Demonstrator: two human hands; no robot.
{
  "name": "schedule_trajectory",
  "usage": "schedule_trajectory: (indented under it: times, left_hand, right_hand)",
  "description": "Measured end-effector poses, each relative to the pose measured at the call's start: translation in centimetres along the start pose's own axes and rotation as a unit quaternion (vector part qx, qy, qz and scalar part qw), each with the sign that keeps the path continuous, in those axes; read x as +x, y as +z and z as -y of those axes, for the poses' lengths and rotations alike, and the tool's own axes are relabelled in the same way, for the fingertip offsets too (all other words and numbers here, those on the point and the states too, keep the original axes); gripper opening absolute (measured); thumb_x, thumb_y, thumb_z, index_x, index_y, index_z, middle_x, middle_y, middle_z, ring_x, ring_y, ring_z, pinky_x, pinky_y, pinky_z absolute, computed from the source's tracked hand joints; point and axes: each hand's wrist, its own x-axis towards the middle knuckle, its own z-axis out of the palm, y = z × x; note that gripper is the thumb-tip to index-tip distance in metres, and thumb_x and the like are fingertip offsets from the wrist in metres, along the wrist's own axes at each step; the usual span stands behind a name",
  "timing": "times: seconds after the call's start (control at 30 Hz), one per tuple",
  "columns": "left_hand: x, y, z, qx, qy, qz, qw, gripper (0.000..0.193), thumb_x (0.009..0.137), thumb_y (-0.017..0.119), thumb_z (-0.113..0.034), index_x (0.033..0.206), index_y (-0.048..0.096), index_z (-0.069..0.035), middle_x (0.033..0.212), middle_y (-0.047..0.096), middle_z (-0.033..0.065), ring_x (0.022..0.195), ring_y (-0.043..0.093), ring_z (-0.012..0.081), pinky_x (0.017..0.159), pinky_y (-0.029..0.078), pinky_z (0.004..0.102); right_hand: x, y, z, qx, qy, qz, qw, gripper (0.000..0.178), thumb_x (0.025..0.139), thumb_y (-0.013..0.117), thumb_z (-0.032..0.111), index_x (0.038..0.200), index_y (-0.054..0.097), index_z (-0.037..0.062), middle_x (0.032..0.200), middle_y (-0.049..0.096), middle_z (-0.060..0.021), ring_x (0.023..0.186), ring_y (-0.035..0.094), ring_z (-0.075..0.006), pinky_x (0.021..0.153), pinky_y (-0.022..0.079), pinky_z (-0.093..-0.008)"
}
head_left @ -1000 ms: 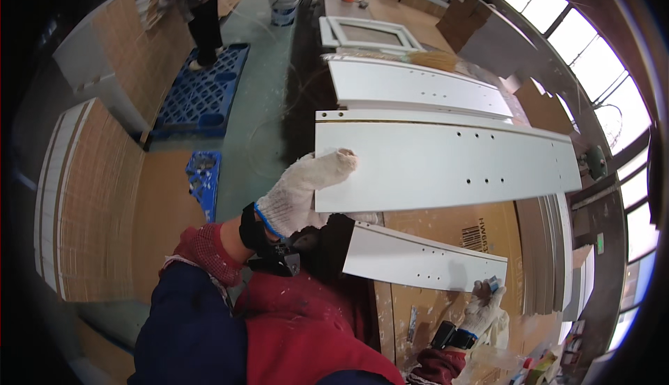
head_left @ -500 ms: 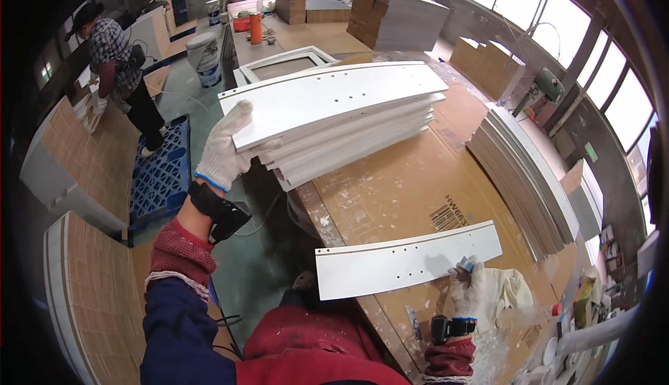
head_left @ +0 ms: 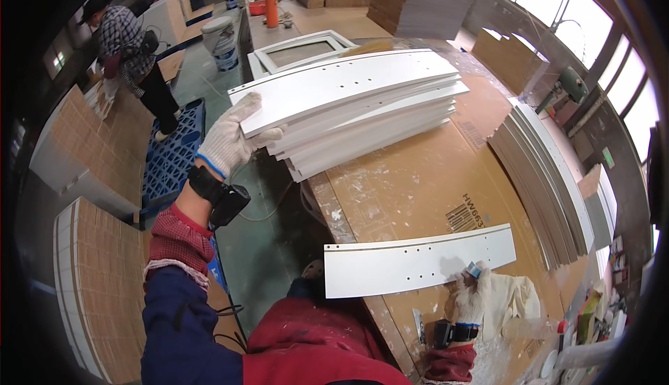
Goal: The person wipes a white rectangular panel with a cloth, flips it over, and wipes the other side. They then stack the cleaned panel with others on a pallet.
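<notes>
In a white knit glove, my left hand [head_left: 233, 134] grips the near left end of the top white board [head_left: 348, 92]. That board is drilled with small holes and lies on a stack of similar white boards [head_left: 390, 134]. Lower down, a single drilled white board [head_left: 376, 268] lies flat at the table's near edge. By its right end is my gloved right hand [head_left: 468, 296], its fingers closed on a small blue block [head_left: 474, 270]. What kind of block it is, I cannot make out.
Cardboard covers the table [head_left: 411, 197]. A pale cloth [head_left: 512, 294] and a clear plastic bottle [head_left: 533, 328] lie right of my right hand. More stacked boards [head_left: 543, 183] stand at the right. White frames [head_left: 300, 50] lie behind the stack. A co-worker [head_left: 129, 43] stands at the far left.
The whole view has shifted slightly, so the boards and table appear further right. My left hand keeps its hold on the top board, and my right hand stays by the single board.
</notes>
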Motion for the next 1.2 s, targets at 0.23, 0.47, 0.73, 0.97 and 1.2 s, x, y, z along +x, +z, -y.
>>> schedule_trajectory:
  times: [0.23,0.47,0.73,0.97,1.2]
  left_hand:
    - [-2.6,0.4,-4.0,0.571,-0.03,-0.146,0.807,0.075,0.087,0.04,-0.073,0.067,0.065,-0.004,0.056,0.058,0.0073,0.041,0.055,0.0128,0.037,0.043,0.0233]
    - [-9.3,1.0,-2.0,0.347,-0.016,-0.061,0.936,0.071,0.09,0.041,-0.066,0.055,0.056,-0.005,0.05,0.056,0.0077,0.039,0.055,0.0153,0.04,0.046,0.0234]
    - [-14.6,-0.5,19.2,0.327,-0.422,0.064,0.843,0.04,0.086,0.065,-0.037,0.098,0.063,0.001,0.072,0.055,0.0013,0.069,0.054,0.011,0.064,0.048,0.0246]
    - [-14.8,1.4,22.9,0.273,-0.308,-0.005,0.911,0.032,0.085,0.064,-0.021,0.106,0.063,0.003,0.093,0.065,0.0059,0.081,0.059,0.0112,0.072,0.047,0.025]
    - [-19.0,-8.5,20.2,0.158,-0.238,-0.148,0.947,0.033,0.09,0.06,-0.016,0.117,0.055,0.002,0.102,0.061,0.007,0.085,0.061,0.0149,0.075,0.054,0.0293]
  right_hand:
    - [0.4,-1.2,-0.1,0.016,0.027,0.024,0.999,0.04,0.092,0.061,0.03,0.117,0.056,-0.0012,0.095,0.063,-0.0116,0.078,0.062,-0.0214,0.072,0.06,-0.038]
    - [0.6,-3.4,1.4,0.026,0.015,-0.026,0.999,0.042,0.093,0.061,0.032,0.119,0.055,-0.0003,0.098,0.063,-0.0113,0.081,0.061,-0.0233,0.073,0.059,-0.0385]
    - [-1.2,7.1,-2.5,-0.042,0.099,0.143,0.984,0.023,0.097,0.054,0.019,0.107,0.052,-0.0022,0.082,0.059,-0.0103,0.067,0.061,-0.0202,0.06,0.053,-0.0291]
    - [-2.9,9.7,-4.6,-0.08,0.26,0.265,0.925,0.028,0.09,0.064,0.017,0.109,0.056,-0.0017,0.096,0.062,-0.0101,0.081,0.064,-0.0165,0.072,0.054,-0.0272]
    - [-2.7,4.4,-0.9,-0.024,0.123,0.137,0.983,0.029,0.092,0.06,0.015,0.114,0.052,-0.003,0.107,0.06,-0.0159,0.091,0.063,-0.0215,0.082,0.054,-0.0378]
